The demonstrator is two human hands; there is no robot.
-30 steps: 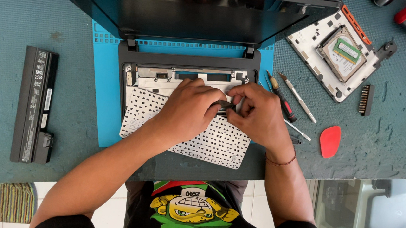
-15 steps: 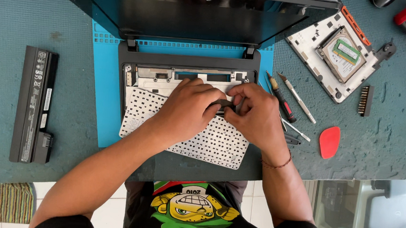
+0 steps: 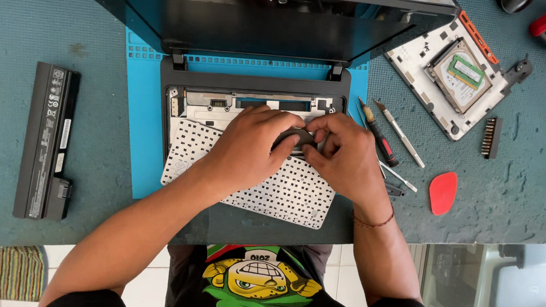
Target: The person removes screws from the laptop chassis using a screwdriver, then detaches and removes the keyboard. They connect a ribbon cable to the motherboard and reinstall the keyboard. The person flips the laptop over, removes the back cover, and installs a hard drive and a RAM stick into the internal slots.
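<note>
The flipped white keyboard [image 3: 251,178] is lying lengthwise across the open laptop [image 3: 252,84], tilting slightly down to the right, while the left hand [image 3: 247,145] and right hand [image 3: 344,156] are curling together, pinching its dark ribbon cable [image 3: 295,138].

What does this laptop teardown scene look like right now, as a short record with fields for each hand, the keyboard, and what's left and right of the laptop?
left hand: on the flipped keyboard, fingers at a dark flat part
right hand: pinching the same dark part
keyboard: lifted out, underside up, lying on the laptop base
left of laptop: black battery pack
right of laptop: screwdrivers, red pry pick, removed cover with drive
</note>
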